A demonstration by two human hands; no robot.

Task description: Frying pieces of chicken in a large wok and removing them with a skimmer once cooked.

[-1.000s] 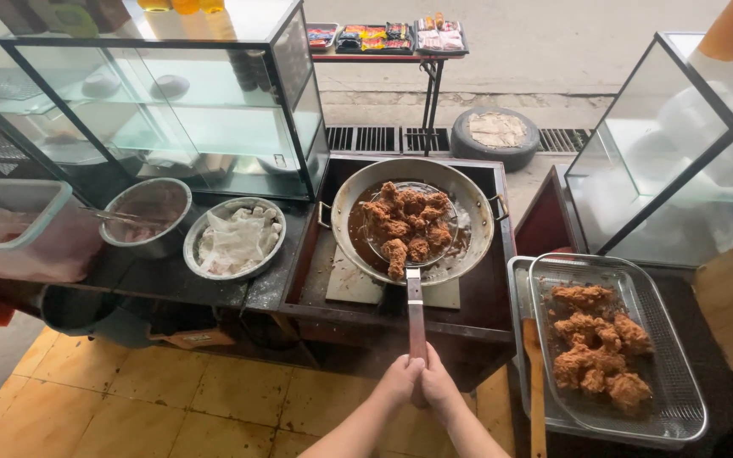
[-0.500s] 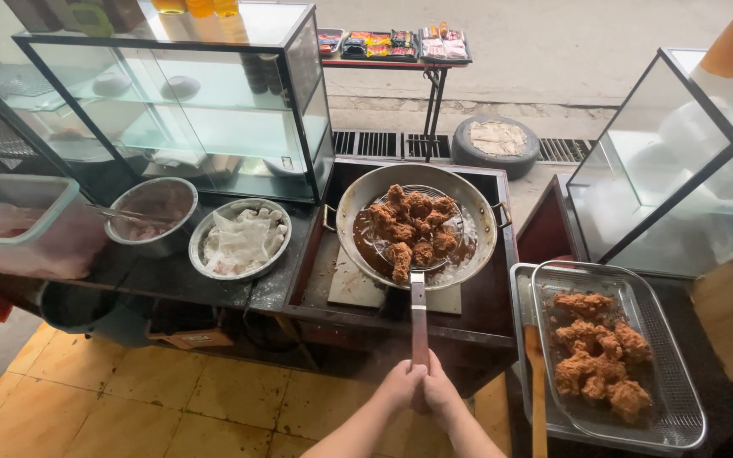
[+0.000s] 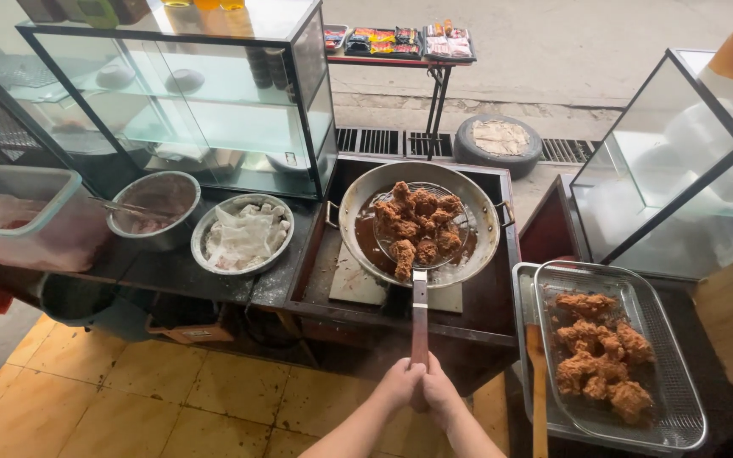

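Both my hands grip the end of a long wooden handle: my left hand (image 3: 398,384) and my right hand (image 3: 439,394) are clasped together on it. The handle belongs to a wire skimmer (image 3: 420,312) loaded with several brown fried chicken pieces (image 3: 417,225), held over a large metal wok (image 3: 477,203) of dark oil. The wok sits on a black stove top (image 3: 485,309).
A wire-mesh tray (image 3: 668,356) with more fried chicken lies at right, a wooden stick (image 3: 539,399) along its edge. Left of the wok are a bowl of white floured pieces (image 3: 243,233), a metal pot (image 3: 156,208) and a plastic tub (image 3: 23,216). Glass display cases (image 3: 205,93) stand behind and at right.
The skimmer has gathered the chicken and risen above the oil; the pieces now sit bunched in its mesh. My hands stay clasped on the handle.
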